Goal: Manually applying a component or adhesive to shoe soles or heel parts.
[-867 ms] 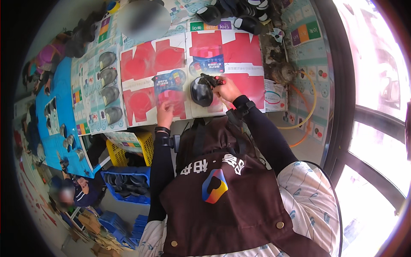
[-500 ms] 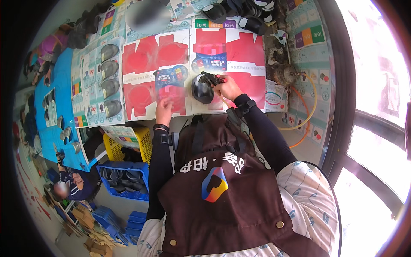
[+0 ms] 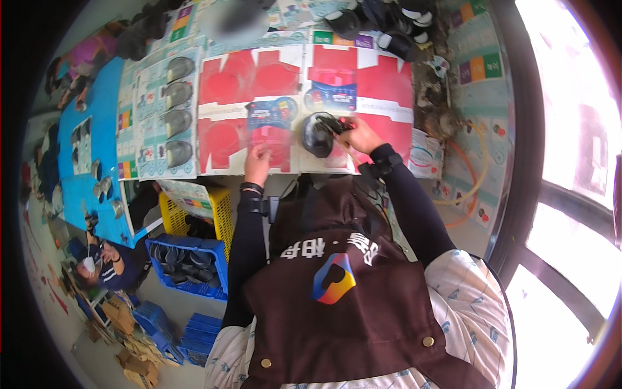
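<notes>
Shifted rightward in frame: red-patterned surface (image 3: 223, 139), upper centre. Window (image 3: 576, 117), right. Right hand (image 3: 363, 135) grips black tool (image 3: 332, 123); left hand (image 3: 257, 165), grip unclear.

The right hand (image 3: 361, 137) holds a black tool (image 3: 333, 124) over a dark rounded piece (image 3: 315, 141).

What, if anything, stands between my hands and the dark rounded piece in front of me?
The black tool in your right hand reaches over the upper right of the dark rounded piece; contact is unclear. Nothing visible stands between your left hand and the piece, only flat red-and-white sheets.
</notes>
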`<action>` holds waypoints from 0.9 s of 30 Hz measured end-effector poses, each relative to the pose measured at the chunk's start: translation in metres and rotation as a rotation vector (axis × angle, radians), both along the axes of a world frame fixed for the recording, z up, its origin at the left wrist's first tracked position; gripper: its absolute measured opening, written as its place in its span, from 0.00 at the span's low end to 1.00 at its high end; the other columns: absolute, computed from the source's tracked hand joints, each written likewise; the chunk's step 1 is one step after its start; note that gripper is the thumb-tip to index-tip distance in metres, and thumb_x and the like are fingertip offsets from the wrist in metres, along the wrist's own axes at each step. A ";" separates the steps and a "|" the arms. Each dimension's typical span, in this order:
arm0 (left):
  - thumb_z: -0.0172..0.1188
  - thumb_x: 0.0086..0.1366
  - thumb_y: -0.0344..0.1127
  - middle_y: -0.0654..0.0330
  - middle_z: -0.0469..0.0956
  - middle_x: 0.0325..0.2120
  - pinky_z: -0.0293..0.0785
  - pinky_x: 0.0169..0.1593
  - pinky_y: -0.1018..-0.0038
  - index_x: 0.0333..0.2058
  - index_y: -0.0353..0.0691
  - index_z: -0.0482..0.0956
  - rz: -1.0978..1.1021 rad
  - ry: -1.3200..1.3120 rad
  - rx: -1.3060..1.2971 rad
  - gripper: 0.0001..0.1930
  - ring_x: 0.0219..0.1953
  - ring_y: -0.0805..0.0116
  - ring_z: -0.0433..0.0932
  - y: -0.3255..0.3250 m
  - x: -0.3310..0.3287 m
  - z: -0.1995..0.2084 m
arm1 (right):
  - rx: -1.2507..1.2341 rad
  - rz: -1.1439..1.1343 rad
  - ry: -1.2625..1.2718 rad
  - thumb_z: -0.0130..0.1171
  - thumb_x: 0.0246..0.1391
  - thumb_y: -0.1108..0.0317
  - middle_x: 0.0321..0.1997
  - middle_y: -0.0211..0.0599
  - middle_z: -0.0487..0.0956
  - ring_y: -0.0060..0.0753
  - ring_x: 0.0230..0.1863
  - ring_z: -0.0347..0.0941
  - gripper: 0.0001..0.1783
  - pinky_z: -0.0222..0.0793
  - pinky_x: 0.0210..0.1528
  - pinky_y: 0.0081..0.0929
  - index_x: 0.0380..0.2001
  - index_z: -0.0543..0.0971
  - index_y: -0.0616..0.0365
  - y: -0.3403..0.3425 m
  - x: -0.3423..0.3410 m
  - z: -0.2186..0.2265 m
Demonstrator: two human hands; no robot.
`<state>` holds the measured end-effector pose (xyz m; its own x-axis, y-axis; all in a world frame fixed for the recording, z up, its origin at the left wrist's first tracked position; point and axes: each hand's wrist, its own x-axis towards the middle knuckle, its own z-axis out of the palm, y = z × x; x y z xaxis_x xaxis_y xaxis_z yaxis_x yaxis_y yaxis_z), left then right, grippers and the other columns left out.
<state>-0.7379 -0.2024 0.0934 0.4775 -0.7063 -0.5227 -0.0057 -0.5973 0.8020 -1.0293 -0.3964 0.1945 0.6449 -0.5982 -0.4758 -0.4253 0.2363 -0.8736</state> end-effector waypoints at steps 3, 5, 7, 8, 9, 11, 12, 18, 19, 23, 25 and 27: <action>0.54 0.72 0.34 0.59 0.81 0.43 0.77 0.49 0.71 0.54 0.40 0.77 -0.120 -0.098 -0.110 0.14 0.44 0.69 0.80 0.002 -0.003 -0.013 | -0.287 0.178 0.043 0.63 0.48 0.69 0.31 0.43 0.81 0.35 0.32 0.77 0.13 0.72 0.37 0.35 0.38 0.81 0.62 0.003 -0.009 -0.004; 0.45 0.76 0.37 0.57 0.79 0.46 0.73 0.58 0.66 0.53 0.38 0.77 -0.348 -0.214 -0.303 0.16 0.52 0.64 0.77 0.005 -0.007 -0.011 | -0.239 0.069 0.036 0.61 0.49 0.73 0.38 0.46 0.82 0.36 0.38 0.79 0.15 0.75 0.42 0.34 0.43 0.81 0.62 0.007 -0.014 -0.005; 0.53 0.69 0.38 0.52 0.81 0.42 0.75 0.53 0.63 0.48 0.39 0.80 -0.209 -0.357 -0.237 0.14 0.48 0.58 0.79 0.008 -0.011 0.001 | -0.063 -0.096 -0.053 0.60 0.50 0.77 0.45 0.49 0.83 0.38 0.44 0.82 0.19 0.78 0.47 0.33 0.48 0.81 0.63 0.006 -0.010 -0.009; 0.58 0.66 0.38 0.49 0.82 0.40 0.76 0.51 0.62 0.45 0.39 0.82 -0.179 -0.455 -0.092 0.13 0.47 0.55 0.80 0.006 -0.011 0.006 | -0.128 -0.046 -0.015 0.59 0.47 0.78 0.39 0.46 0.82 0.34 0.38 0.80 0.21 0.75 0.40 0.30 0.48 0.80 0.65 0.005 -0.011 -0.011; 0.59 0.63 0.36 0.51 0.84 0.37 0.77 0.49 0.62 0.45 0.38 0.81 0.021 -0.368 -0.010 0.14 0.44 0.56 0.82 0.006 -0.016 0.011 | -0.114 -0.039 0.052 0.57 0.44 0.79 0.34 0.42 0.82 0.31 0.32 0.78 0.22 0.72 0.33 0.27 0.47 0.79 0.68 0.003 -0.010 -0.013; 0.59 0.64 0.34 0.52 0.84 0.36 0.77 0.46 0.67 0.43 0.36 0.80 0.032 -0.249 -0.030 0.11 0.41 0.58 0.83 0.002 -0.015 0.017 | -0.032 -0.127 0.066 0.56 0.38 0.80 0.24 0.35 0.78 0.27 0.20 0.71 0.21 0.67 0.21 0.26 0.42 0.78 0.69 0.003 -0.008 -0.017; 0.59 0.64 0.34 0.52 0.84 0.36 0.77 0.46 0.67 0.43 0.36 0.80 0.058 -0.305 -0.076 0.11 0.41 0.58 0.83 0.000 -0.014 0.019 | -0.068 -0.102 0.055 0.56 0.37 0.79 0.24 0.36 0.78 0.27 0.18 0.69 0.20 0.65 0.20 0.26 0.40 0.78 0.67 0.004 -0.007 -0.017; 0.58 0.65 0.35 0.55 0.83 0.36 0.77 0.46 0.68 0.45 0.36 0.79 0.086 -0.231 -0.069 0.13 0.40 0.61 0.82 0.012 -0.013 0.015 | 0.073 0.037 0.034 0.52 0.36 0.76 0.31 0.38 0.83 0.28 0.21 0.72 0.24 0.64 0.16 0.22 0.42 0.80 0.64 0.007 -0.008 0.009; 0.58 0.65 0.35 0.55 0.83 0.36 0.77 0.46 0.68 0.45 0.36 0.79 0.096 -0.256 -0.106 0.13 0.40 0.61 0.82 0.014 -0.012 0.014 | 0.064 0.035 0.038 0.50 0.34 0.76 0.31 0.39 0.83 0.29 0.23 0.74 0.25 0.65 0.16 0.21 0.42 0.80 0.66 0.010 -0.007 0.014; 0.60 0.65 0.36 0.55 0.83 0.37 0.76 0.48 0.68 0.45 0.36 0.79 0.072 -0.227 -0.072 0.13 0.42 0.61 0.82 0.017 -0.007 0.019 | 0.035 -0.029 0.101 0.51 0.37 0.76 0.29 0.37 0.83 0.26 0.25 0.75 0.23 0.64 0.14 0.21 0.42 0.80 0.66 0.022 -0.011 0.030; 0.60 0.65 0.36 0.55 0.83 0.37 0.76 0.49 0.68 0.45 0.36 0.79 0.070 -0.202 -0.053 0.13 0.43 0.61 0.82 0.016 -0.005 0.022 | 0.013 -0.091 0.056 0.49 0.31 0.76 0.27 0.40 0.83 0.30 0.22 0.75 0.23 0.63 0.13 0.21 0.36 0.78 0.69 0.029 -0.014 0.034; 0.60 0.65 0.36 0.55 0.83 0.37 0.76 0.49 0.68 0.45 0.36 0.79 0.049 -0.233 -0.090 0.13 0.43 0.61 0.82 0.014 -0.005 0.026 | 0.014 -0.116 0.021 0.49 0.31 0.76 0.26 0.40 0.82 0.30 0.22 0.75 0.21 0.63 0.13 0.21 0.35 0.78 0.68 0.034 -0.019 0.036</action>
